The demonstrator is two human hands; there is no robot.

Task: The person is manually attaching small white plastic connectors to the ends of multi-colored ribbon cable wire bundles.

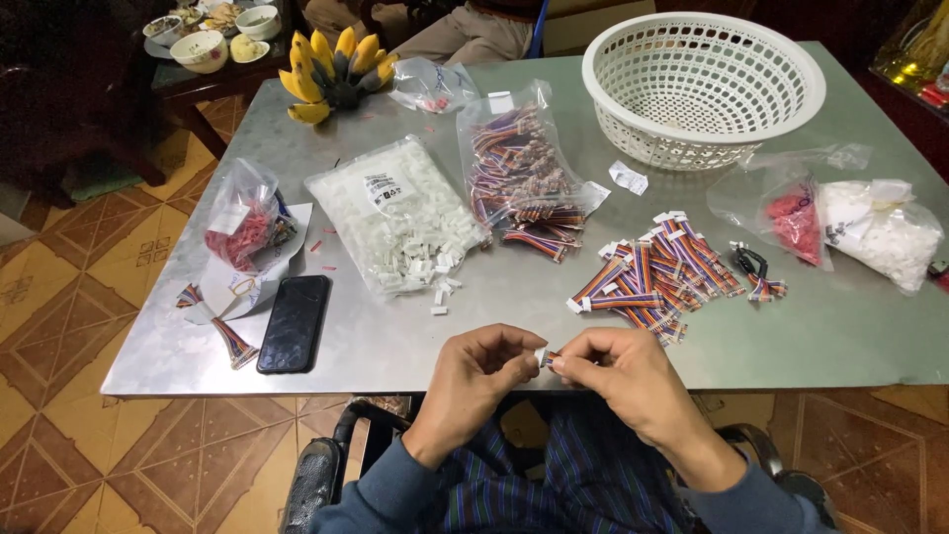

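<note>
My left hand (476, 371) and my right hand (618, 374) meet at the table's near edge, both pinching a small white connector with coloured wires (544, 358) between the fingertips. Just beyond my right hand lies a pile of striped ribbon cables with white plugs (657, 272). A clear bag of white plastic connectors (395, 213) lies open at the middle, with a few loose ones (440, 295) spilled in front of it. Beside it is a bag of more coloured cables (519, 168).
A white plastic basket (704, 84) stands at the back right of the metal table (395, 346). Bags of red and white parts (850, 227) lie at the right, a black phone (294, 321) and a bag of red parts (242, 222) at the left, bananas (331, 69) at the back.
</note>
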